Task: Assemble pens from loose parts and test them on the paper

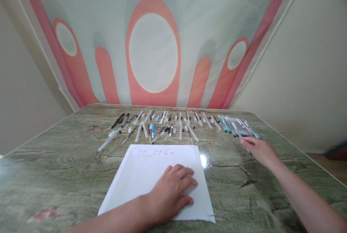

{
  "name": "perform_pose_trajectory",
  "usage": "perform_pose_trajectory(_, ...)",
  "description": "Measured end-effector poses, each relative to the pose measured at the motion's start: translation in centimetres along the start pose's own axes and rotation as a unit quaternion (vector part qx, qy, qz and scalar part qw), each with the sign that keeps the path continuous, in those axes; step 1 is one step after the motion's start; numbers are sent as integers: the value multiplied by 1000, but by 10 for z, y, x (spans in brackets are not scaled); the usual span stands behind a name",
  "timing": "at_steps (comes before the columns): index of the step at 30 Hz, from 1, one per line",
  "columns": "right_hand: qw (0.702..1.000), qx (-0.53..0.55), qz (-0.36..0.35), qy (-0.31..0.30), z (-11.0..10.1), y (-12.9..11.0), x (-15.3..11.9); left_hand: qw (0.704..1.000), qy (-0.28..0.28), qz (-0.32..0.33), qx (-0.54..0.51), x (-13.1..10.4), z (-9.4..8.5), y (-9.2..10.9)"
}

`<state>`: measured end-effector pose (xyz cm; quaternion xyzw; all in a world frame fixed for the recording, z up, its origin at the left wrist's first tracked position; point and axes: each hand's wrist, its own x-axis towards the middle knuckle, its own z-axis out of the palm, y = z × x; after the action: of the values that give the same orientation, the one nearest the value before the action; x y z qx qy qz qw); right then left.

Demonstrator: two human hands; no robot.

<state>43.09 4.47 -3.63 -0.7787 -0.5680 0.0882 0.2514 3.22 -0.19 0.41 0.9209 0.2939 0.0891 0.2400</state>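
Note:
My left hand [173,191] lies on a white sheet of paper [124,186], its fingers spread and pointing right. Small handwritten marks run along the upper part of the sheet. At the right, my right hand [257,150] pinches a clear pen [246,147] with a dark tip, just in front of a row of pens [234,126] laid side by side. Behind the paper, several pen parts are spread out: clear barrels [180,131], dark refills, small caps and a blue pen piece [153,130].
The wood-patterned table [67,168] has rounded far corners and printed red flowers. A backdrop [108,9] with pink arches and white ovals hangs behind it. Plain walls stand at both sides.

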Motion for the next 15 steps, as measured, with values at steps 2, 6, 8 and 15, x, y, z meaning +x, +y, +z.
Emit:
perform_pose_trajectory(2,998,-46,27,19,-5,25,11,1000,0,2,3,1,0,-1)
perform_pose_trajectory(6,991,-115,49,40,-13,57,35,1000,1,1,-1,1,0,-2)
perform_pose_trajectory(8,988,-137,53,49,-16,65,47,1000,0,2,-2,1,0,-2)
perform_pose_trajectory(15,984,-148,39,89,-12,80,47,1000,-6,4,15,0,0,-2)
